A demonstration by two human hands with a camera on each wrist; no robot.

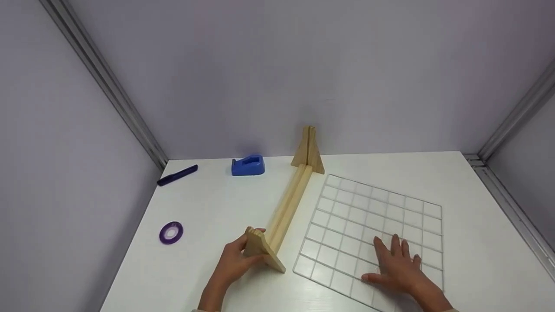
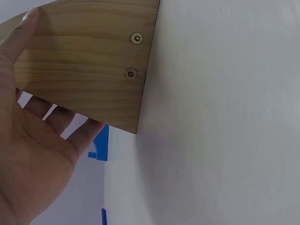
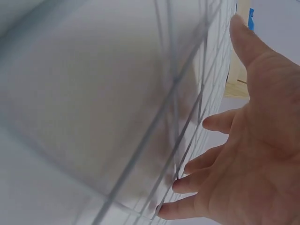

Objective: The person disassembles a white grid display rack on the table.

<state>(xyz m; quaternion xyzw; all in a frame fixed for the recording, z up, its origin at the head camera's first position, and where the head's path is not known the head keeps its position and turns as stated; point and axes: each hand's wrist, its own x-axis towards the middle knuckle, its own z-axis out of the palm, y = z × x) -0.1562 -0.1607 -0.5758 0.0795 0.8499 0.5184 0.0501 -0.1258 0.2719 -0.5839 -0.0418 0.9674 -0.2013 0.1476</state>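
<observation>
A wooden stand (image 1: 289,203) with two parallel rails and a triangular board at each end stands on the table. My left hand (image 1: 234,262) grips its near end board (image 1: 263,249), thumb on the outer face and fingers behind; two screw heads show on that board (image 2: 89,61) in the left wrist view. To the right lies a white wire grid panel (image 1: 372,238), flat on the table. Over its near right part my right hand (image 1: 398,266) is spread, fingers extended; in the right wrist view some fingertips (image 3: 180,185) appear to touch the wires.
A blue tape dispenser (image 1: 248,166) stands near the back wall, left of the stand. Further left lie a dark blue pen-like bar (image 1: 177,175) and a purple ring-shaped roll of tape (image 1: 171,233). Walls with metal frame posts (image 1: 108,82) enclose the white table (image 1: 208,203).
</observation>
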